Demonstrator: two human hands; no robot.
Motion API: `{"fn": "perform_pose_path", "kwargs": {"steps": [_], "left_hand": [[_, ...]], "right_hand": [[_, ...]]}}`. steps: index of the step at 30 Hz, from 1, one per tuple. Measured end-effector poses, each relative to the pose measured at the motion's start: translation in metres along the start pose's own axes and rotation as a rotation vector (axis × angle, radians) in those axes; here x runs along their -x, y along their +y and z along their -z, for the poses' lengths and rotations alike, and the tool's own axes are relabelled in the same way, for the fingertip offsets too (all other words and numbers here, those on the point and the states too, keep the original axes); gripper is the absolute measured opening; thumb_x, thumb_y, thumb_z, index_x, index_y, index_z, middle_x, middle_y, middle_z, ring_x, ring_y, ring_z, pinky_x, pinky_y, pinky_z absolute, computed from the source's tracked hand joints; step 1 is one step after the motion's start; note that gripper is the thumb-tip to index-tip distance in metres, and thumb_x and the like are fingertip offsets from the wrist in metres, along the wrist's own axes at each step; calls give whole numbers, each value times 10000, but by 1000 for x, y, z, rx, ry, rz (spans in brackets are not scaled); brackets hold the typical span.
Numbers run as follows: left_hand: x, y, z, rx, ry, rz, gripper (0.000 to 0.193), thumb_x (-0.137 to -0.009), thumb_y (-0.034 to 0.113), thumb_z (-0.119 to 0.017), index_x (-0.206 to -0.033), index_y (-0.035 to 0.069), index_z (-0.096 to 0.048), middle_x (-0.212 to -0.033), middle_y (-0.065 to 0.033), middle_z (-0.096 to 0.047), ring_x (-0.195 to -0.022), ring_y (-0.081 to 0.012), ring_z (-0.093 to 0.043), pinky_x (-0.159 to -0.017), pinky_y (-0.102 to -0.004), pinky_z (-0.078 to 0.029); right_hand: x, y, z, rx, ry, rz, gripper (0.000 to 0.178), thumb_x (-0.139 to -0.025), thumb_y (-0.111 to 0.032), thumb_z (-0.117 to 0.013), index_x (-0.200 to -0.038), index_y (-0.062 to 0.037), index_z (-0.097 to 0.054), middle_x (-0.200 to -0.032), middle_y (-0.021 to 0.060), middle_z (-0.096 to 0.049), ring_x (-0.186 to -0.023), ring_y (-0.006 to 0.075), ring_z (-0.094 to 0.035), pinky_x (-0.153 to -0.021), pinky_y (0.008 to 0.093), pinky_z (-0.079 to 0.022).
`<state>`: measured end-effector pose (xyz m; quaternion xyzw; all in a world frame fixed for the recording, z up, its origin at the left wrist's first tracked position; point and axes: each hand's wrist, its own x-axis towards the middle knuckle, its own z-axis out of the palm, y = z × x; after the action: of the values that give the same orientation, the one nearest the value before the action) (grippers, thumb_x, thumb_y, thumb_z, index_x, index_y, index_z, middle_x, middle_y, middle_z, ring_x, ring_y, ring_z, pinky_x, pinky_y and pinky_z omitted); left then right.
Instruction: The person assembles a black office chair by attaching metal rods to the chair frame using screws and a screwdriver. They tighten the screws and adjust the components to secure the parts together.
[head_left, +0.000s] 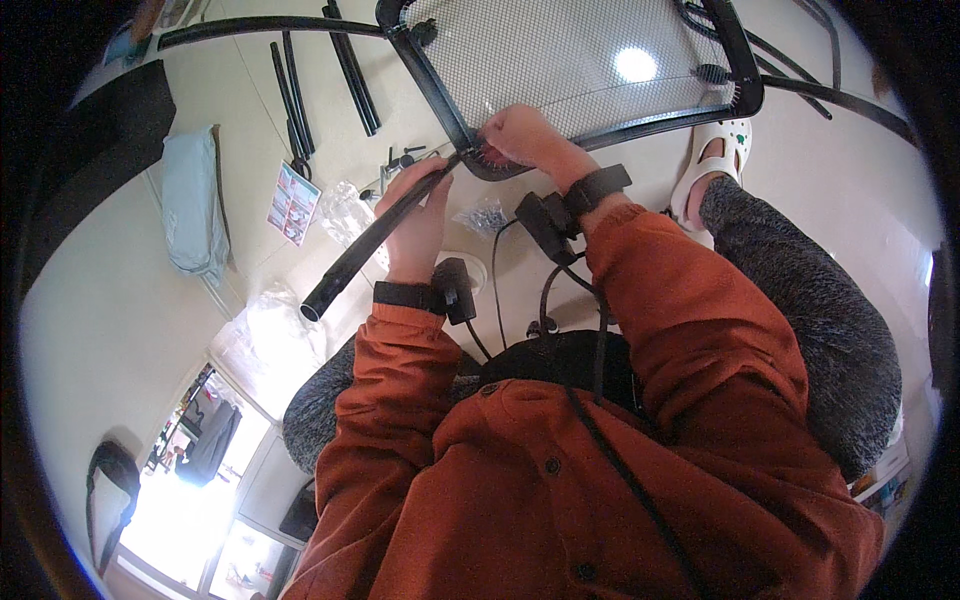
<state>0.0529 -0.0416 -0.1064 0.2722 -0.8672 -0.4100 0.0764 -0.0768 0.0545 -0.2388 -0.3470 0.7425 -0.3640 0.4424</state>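
My left hand (pixel 418 215) is wrapped round a black metal tube (pixel 365 245), whose open end points toward the lower left. The tube's other end meets the corner of a black-framed mesh panel (pixel 560 60). At that same corner my right hand (pixel 520 137) is closed, its fingertips pressed to the frame's inner side. What those fingers hold, if anything, is hidden. Small dark round fittings (pixel 712 74) sit near the panel's edges.
Loose black tubes (pixel 352 75) lie on the floor at the far left, near an instruction leaflet (pixel 293 203). Clear plastic bags (pixel 345 212) and a bag of small hardware (pixel 484 216) lie close to my hands. A grey wrapped bundle (pixel 194 205) is at the left. Cables (pixel 548 300) run from my wrist straps.
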Motion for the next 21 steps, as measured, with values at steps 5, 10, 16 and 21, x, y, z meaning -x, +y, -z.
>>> {"fn": "perform_pose_path", "kwargs": {"steps": [5, 10, 16, 21], "left_hand": [[1, -2, -1, -4, 6, 5, 183, -712, -7, -653, -889, 33, -628, -849, -101, -638, -775, -214, -617, -722, -281, -475], [1, -5, -3, 70, 24, 36, 180, -720, -4, -648, -896, 33, -632, -855, -104, -639, -781, -214, -620, -721, -278, -478], [0, -4, -3, 72, 24, 21, 177, -726, -12, -646, -900, 19, -633, -867, -108, -640, -787, -221, -620, -734, -282, -481], [1, -6, -7, 121, 49, 32, 176, -715, -25, -652, -886, 13, -632, -874, -116, -640, -801, -223, -624, -745, -287, -485]], "right_hand": [[6, -16, 7, -204, -33, -86, 188, -849, -105, -505, -835, 27, -639, -708, 98, -638, -608, 155, -631, -550, 268, -522], [12, -30, 15, -308, -44, -186, 196, -853, -104, -500, -834, 41, -632, -707, 107, -636, -583, 155, -626, -545, 270, -518], [13, -36, 24, -213, -144, -103, 179, -815, -102, -584, -903, 46, -632, -741, 96, -638, -592, 137, -613, -557, 266, -520], [17, -28, 15, -463, -56, -48, 253, -741, -254, -659, -779, -4, -654, -606, 81, -614, -529, 132, -598, -526, 296, -471]]}}
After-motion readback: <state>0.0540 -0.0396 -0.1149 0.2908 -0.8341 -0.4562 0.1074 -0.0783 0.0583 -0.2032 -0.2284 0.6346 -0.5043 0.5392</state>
